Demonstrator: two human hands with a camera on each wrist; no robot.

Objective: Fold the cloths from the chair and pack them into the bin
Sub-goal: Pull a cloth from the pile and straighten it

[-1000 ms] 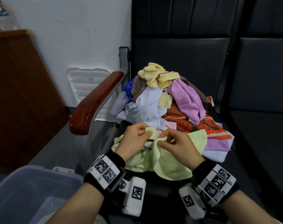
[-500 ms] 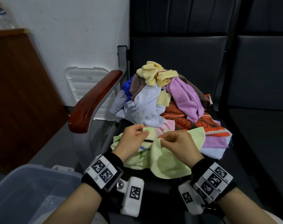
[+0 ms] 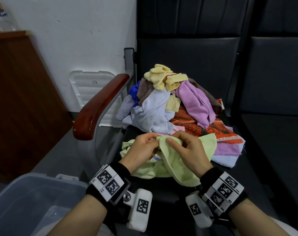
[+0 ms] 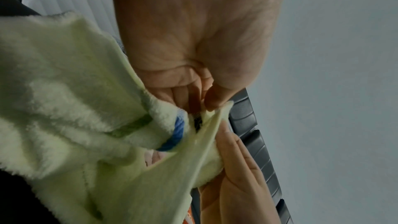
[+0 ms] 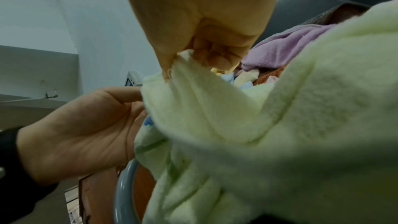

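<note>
Before the pile point(image 3: 172, 103) on the chair point(image 3: 247, 167), both hands pinch the green cloth point(image 3: 175, 167): left hand point(image 3: 141, 150) and right hand point(image 3: 190, 150), thumb-to-finger grip on its top edge.

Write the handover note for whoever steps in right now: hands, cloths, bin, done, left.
Left hand: pinching the top edge of the light green cloth.
Right hand: pinching the same edge, close beside the left.
The green cloth hangs crumpled over the chair seat's front, not yet folded.
Pile of cloths sits unsorted further back on the seat.
Bin stands at lower left; no cloth visible inside.
Done: one cloth picked out.
Left: fold it, pack it, then the pile.
</note>
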